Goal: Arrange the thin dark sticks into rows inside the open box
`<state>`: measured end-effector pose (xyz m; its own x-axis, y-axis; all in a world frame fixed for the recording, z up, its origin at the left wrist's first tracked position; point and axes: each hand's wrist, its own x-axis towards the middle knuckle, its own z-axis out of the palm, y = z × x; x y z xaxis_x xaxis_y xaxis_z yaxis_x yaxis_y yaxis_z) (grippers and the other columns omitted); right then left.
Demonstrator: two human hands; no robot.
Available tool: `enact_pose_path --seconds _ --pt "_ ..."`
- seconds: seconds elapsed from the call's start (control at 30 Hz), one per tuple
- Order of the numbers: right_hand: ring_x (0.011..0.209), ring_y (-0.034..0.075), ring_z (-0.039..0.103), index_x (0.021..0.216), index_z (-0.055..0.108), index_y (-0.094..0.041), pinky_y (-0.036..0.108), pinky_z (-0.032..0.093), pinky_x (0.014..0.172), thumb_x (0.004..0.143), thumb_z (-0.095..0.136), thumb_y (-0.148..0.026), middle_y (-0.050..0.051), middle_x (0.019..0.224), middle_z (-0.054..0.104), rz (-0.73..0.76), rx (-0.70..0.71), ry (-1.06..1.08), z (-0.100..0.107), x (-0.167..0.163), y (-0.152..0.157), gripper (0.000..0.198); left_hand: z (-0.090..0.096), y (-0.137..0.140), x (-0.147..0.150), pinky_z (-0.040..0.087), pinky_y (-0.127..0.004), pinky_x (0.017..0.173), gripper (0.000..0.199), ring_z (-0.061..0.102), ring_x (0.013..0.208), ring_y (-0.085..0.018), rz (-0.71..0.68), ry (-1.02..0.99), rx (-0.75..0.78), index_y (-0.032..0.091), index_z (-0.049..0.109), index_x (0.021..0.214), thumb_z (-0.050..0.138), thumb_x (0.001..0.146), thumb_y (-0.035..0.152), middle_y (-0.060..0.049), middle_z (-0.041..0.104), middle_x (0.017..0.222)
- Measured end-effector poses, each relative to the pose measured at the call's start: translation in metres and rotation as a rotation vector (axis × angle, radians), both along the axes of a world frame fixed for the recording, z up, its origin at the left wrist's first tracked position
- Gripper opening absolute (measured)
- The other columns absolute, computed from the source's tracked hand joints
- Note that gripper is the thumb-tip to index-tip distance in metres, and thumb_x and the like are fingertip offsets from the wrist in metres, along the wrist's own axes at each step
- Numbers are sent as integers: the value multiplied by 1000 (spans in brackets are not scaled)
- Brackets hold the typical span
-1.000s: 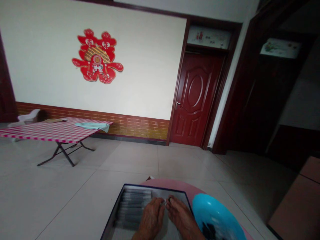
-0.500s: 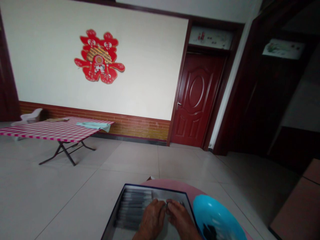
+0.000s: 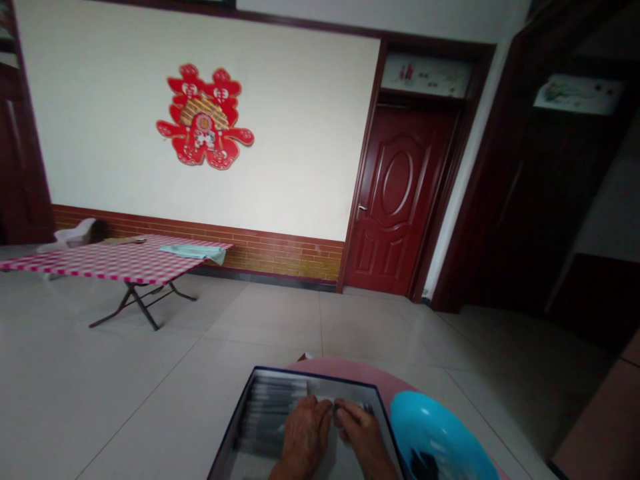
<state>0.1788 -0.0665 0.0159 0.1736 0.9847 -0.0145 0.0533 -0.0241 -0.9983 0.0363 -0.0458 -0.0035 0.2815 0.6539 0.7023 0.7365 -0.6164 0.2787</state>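
From where I stand, the room has a pale, glossy tiled floor [image 3: 270, 313], and a round pink table [image 3: 373, 375] carries the work, with a shallow, dark-rimmed tray [image 3: 340, 460] on it. Well beyond the tray and to its left I see a folding table [image 3: 115, 261] under a red-and-white checked cloth, a light-blue cloth [image 3: 196, 252] draped at its corner, and a white chair [image 3: 77, 233] behind. High on the cream wall beyond the tray hangs a red ornament [image 3: 204, 127]; beyond the tray and to its right is a panelled dark-red door [image 3: 397, 193].

In the left part of the tray lie slim dark rods [image 3: 267, 413] in a row, side by side, too blurred to name better. Just right of the tray sits a bright-blue plastic basin [image 3: 423, 420] with a few black pieces [image 3: 424, 465] in it.

Both hands are over the tray, fingertips nearly meeting. The right hand [image 3: 366, 433] pinches a small dark piece [image 3: 335, 407] between thumb and forefinger, above the tray. The left hand [image 3: 303, 433] has its fingers bent close together right beside that piece; whether they grip anything I can't tell.
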Motion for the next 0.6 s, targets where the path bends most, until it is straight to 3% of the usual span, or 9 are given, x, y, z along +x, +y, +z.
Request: enact_pose_path --seconds 0.17,0.3,0.6 --pt "78 25 65 85 74 -16 33 51 68 72 61 -48 9 83 74 1 104 -180 10 0 -3 37 0 1 0 48 -27 64 29 62 67 -18 5 -22 117 22 65 90 37 95 22 -4 64 72" --pt "82 24 66 81 71 -18 34 50 79 79 55 -45 9 85 74 -4 263 -384 11 3 -4 30 6 -2 -1 46 -28 66 25 61 68 -18 -11 16 66 23 65 89 41 93 20 -3 64 72" --pt "64 19 62 72 60 -23 28 47 62 93 37 -34 4 68 66 -59 466 -849 -12 9 5 33 20 -7 0 38 -31 69 18 59 74 -20 -20 147 -120 25 66 87 49 91 21 -2 64 76"
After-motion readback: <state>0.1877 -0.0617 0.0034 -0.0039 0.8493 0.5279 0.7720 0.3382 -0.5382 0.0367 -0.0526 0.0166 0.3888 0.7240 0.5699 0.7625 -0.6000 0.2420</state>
